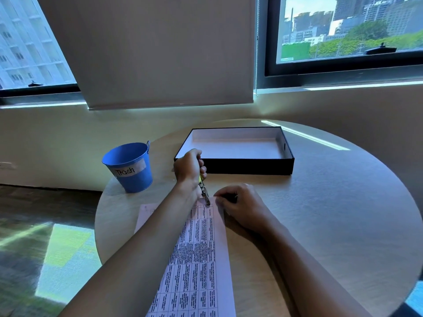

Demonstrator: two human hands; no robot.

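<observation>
While the printed sheet (201, 259) lies flat at the 6 o'clock edge of the round tabletop (332, 213), the left hand (188, 167) crosses over it. Its grip is clenched around a yellow-handled metal tool (203, 191). The tool tip touches the sheet's far edge. The right hand (242, 208) rests at the sheet's far right corner with its fingers curled; its grip appears to pinch that corner, though the fingers partly hide the contact. A black box (251, 167) with a white inside stands at 12 o'clock. A blue bucket (130, 165) labelled "Trash" stands at 10 o'clock.
</observation>
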